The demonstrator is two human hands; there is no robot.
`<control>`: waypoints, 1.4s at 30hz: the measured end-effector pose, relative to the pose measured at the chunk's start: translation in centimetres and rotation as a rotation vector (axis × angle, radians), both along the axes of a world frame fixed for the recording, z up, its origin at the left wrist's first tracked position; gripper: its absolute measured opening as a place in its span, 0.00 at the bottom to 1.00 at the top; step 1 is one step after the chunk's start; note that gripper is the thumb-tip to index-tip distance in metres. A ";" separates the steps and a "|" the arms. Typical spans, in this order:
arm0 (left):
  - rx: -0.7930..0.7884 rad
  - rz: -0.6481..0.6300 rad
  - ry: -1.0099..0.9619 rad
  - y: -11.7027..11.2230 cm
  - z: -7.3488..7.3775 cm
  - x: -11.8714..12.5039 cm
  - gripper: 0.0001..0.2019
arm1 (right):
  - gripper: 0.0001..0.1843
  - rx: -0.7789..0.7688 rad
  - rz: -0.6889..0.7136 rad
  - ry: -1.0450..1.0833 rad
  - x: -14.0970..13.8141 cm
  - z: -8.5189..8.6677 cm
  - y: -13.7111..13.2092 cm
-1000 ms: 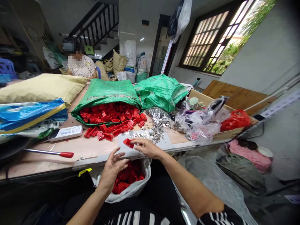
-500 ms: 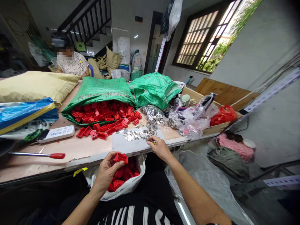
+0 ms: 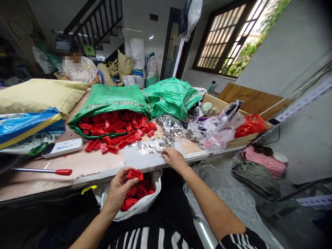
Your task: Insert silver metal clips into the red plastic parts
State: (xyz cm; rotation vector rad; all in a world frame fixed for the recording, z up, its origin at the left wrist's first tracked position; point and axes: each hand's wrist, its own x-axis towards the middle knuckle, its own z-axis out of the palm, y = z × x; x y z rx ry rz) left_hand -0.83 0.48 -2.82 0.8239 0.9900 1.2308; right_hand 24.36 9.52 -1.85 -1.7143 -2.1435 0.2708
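My left hand (image 3: 118, 188) holds a red plastic part (image 3: 134, 174) just below the table's front edge, above a white bag (image 3: 145, 205) filled with more red parts. My right hand (image 3: 173, 158) rests knuckles-up on a grey sheet (image 3: 137, 158) at the table edge, fingertips curled down at a scatter of small silver metal pieces (image 3: 151, 147); what they pinch is hidden. A pile of red parts (image 3: 114, 131) spills from a green sack (image 3: 111, 100) further back.
A white remote (image 3: 62, 147) and a red-handled screwdriver (image 3: 44, 171) lie at left, by blue and yellow sacks. A second green bag (image 3: 172, 97), clear plastic bags and a red bag (image 3: 250, 126) crowd the right. Another person (image 3: 77, 67) sits at the far end.
The red part passed from my right hand to my left, which dropped over the white bag. My right hand moved right to the silver pieces and now lies flatter on the sheet.
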 end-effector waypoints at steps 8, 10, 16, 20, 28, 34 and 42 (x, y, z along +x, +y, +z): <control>0.133 0.075 0.083 -0.1 0.9 0.7 0.16 | 0.05 -0.044 0.104 0.408 -1.1 0.9 -1.6; 0.157 0.086 0.094 -0.3 1.2 0.8 0.15 | 0.06 -0.092 0.171 0.550 -2.0 1.3 -2.3; 0.247 0.099 0.199 -0.5 0.7 0.6 0.16 | 0.08 -0.181 0.268 0.743 -5.4 2.6 -5.1; 0.372 0.086 0.319 -0.3 -0.1 0.4 0.16 | 0.05 -0.121 0.267 0.662 -7.1 2.9 -6.5; 0.589 0.162 0.676 -0.6 -0.8 -0.1 0.14 | 0.03 0.011 0.384 0.509 -7.7 2.4 -6.9; 0.709 0.227 0.746 -0.6 -0.7 -0.1 0.13 | 0.06 0.057 0.430 0.464 -7.9 2.2 -7.0; 0.733 0.244 0.800 -0.5 -0.7 -0.3 0.14 | 0.06 0.091 0.416 0.424 -7.9 2.5 -7.1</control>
